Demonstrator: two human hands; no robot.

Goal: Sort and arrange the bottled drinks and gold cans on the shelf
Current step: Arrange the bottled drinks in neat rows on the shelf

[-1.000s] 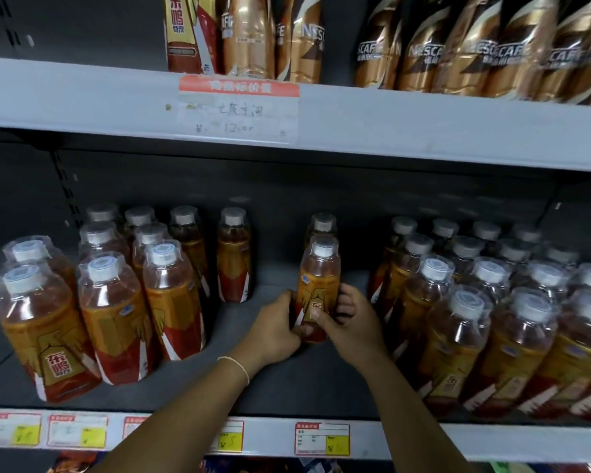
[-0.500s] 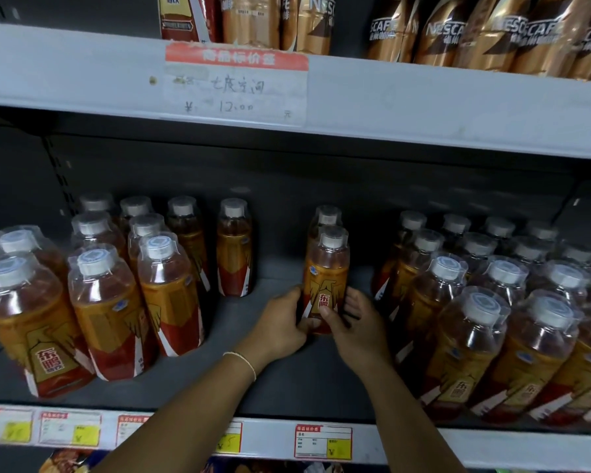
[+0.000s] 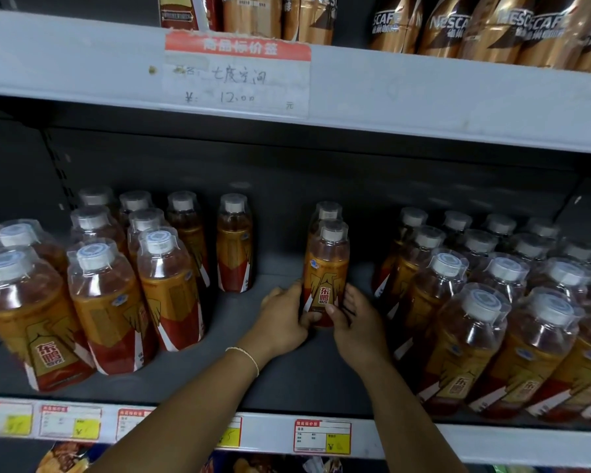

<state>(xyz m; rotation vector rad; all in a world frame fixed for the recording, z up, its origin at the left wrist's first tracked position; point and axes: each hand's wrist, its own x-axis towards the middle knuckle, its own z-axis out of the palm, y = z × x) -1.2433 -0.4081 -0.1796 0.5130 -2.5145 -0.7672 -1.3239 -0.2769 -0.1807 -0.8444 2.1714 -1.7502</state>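
Energy-drink bottle [image 3: 326,268] upright mid-shelf [image 3: 287,377], in gap between left bottle group [image 3: 106,302] and right bottle group [image 3: 475,336]. Amber liquid, orange-gold label with wing emblem, red base, white cap under clear overcap. Second bottle [image 3: 329,211] directly behind. Left hand [image 3: 280,319] and right hand [image 3: 355,329] both grip its lower body, one each side.

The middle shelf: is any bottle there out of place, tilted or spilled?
Nothing is spilled or tipped. Two bottles stand alone between the left group and the right group: the front bottle, held by the left hand and right hand, and a second bottle behind it. A single bottle also stands apart from the left group.
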